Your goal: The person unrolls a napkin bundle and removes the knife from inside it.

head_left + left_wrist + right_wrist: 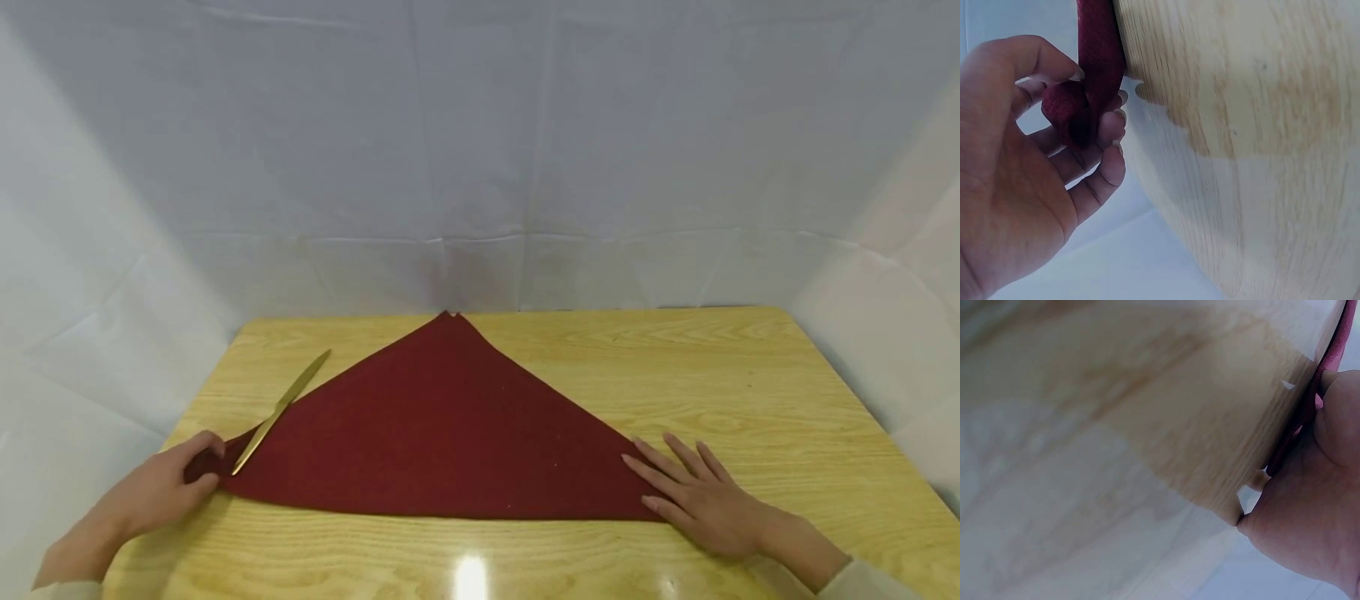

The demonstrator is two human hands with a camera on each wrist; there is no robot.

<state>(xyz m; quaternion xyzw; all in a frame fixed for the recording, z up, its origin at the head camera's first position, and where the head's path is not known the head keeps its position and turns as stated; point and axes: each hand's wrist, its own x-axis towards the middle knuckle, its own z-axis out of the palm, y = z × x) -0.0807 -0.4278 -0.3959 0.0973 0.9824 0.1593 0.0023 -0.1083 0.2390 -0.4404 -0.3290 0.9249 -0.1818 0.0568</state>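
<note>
A dark red cloth (435, 433), folded into a triangle, lies on the table with its peak at the far edge. My left hand (165, 483) grips the cloth's left corner, fingers curled round it; in the left wrist view that corner (1100, 56) is bunched between thumb and fingers. A gold table knife (288, 400) lies slantwise across the cloth's upper left edge, its handle end close to my left fingertips. My right hand (705, 500) rests with spread fingers on the cloth's right corner, partly on the bare tabletop.
The light wood-grain table (675, 358) has rounded far corners. White sheeting (480, 150) hangs behind it and along both sides. A bright light reflection shows near the table's front.
</note>
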